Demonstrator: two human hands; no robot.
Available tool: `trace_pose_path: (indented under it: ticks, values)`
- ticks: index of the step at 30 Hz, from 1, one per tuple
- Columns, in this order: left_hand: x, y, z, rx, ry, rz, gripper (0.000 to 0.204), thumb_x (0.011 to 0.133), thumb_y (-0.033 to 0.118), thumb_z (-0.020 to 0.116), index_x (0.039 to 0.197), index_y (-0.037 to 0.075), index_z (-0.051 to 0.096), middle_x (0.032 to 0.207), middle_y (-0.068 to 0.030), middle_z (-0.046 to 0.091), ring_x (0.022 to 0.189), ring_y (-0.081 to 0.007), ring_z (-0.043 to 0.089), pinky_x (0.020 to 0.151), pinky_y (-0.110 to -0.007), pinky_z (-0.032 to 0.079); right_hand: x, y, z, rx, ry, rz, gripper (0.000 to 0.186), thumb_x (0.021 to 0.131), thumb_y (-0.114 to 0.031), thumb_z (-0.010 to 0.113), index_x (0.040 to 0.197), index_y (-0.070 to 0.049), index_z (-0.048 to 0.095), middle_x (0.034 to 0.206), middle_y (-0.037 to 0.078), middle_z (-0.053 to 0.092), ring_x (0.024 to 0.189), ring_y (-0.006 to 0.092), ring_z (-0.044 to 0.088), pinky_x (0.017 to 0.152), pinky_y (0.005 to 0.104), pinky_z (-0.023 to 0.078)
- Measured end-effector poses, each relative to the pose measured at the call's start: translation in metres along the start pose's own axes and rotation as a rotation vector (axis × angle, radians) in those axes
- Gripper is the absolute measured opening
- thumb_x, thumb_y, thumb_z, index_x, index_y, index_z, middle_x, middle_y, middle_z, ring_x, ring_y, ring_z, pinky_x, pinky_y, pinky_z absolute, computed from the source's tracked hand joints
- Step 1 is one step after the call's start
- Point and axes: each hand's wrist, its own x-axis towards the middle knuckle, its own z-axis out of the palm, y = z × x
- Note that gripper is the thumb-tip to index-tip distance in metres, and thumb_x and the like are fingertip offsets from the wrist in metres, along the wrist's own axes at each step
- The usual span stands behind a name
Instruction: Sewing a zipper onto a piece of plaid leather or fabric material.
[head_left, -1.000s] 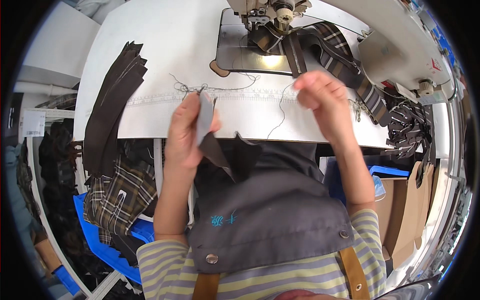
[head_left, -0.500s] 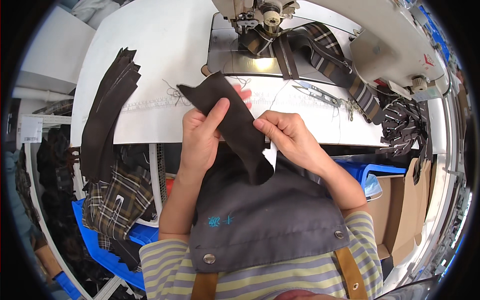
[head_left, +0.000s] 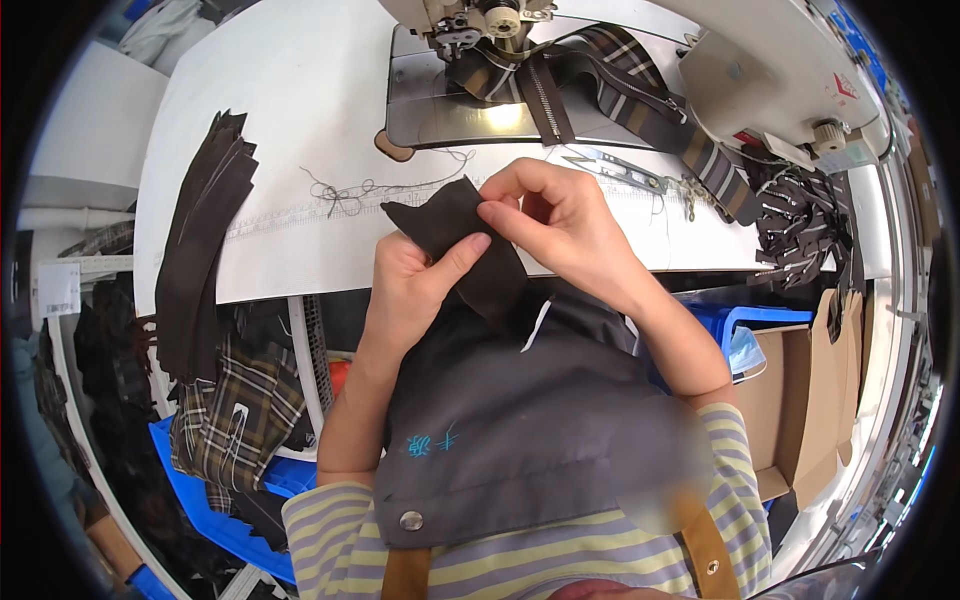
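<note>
A dark brown fabric piece (head_left: 432, 218) hangs between my hands over the table's front edge and my grey apron. My left hand (head_left: 410, 290) is closed on it, thumb across its face. My right hand (head_left: 545, 220) pinches its upper right edge with curled fingers. Just beyond lie loose threads (head_left: 340, 190) on a printed ruler strip, and thread snips (head_left: 620, 172) to the right. The sewing machine (head_left: 490, 30) stands behind, with plaid strips (head_left: 590, 70) and a zipper (head_left: 545, 100) on its metal plate.
A stack of dark strips (head_left: 200, 220) drapes over the table's (head_left: 270, 90) left side, above plaid cloth (head_left: 240, 400) in a blue bin (head_left: 190, 480). At the right are piled zipper pieces (head_left: 795, 225), another blue bin (head_left: 730, 318) and an open cardboard box (head_left: 790, 420).
My right hand has moved from beside the machine onto the fabric and then up along its edge. The fabric's top now sits lower, and my left thumb has shifted with it.
</note>
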Motion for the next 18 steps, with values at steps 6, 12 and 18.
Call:
trace_pose_path:
  ticks: [6, 12, 18]
  values:
    - [0.003, -0.004, -0.005, 0.113, -0.021, -0.044, 0.022, 0.091, 0.014, 0.064, 0.077, -0.003, 0.065, 0.065, 0.0065, 0.057, 0.06, -0.0012, 0.047, 0.051, -0.02, 0.038, 0.004, 0.008, 0.002, 0.025, -0.056, 0.169, 0.011, 0.078, -0.007, 0.061, 0.082, 0.003, 0.063, 0.06, 0.006, 0.057, 0.051, 0.0109, 0.053, 0.048, 0.0261, 0.041]
    - [0.001, -0.002, -0.004, 0.149, -0.056, -0.042, 0.023, 0.091, 0.015, 0.064, 0.076, -0.003, 0.065, 0.065, 0.0058, 0.058, 0.06, -0.0014, 0.048, 0.052, -0.02, 0.038, 0.002, 0.011, 0.001, -0.055, -0.054, 0.065, 0.014, 0.08, -0.008, 0.057, 0.081, 0.006, 0.062, 0.059, 0.007, 0.059, 0.052, 0.0107, 0.053, 0.049, 0.0272, 0.043]
    - [0.002, 0.0, -0.002, 0.103, -0.05, -0.065, 0.021, 0.091, 0.014, 0.064, 0.079, -0.003, 0.065, 0.068, 0.0044, 0.06, 0.062, -0.0016, 0.05, 0.053, -0.02, 0.04, 0.001, 0.009, 0.003, 0.125, 0.059, 0.113, 0.012, 0.08, -0.006, 0.058, 0.082, 0.005, 0.062, 0.058, 0.009, 0.058, 0.051, 0.0124, 0.054, 0.049, 0.0284, 0.043]
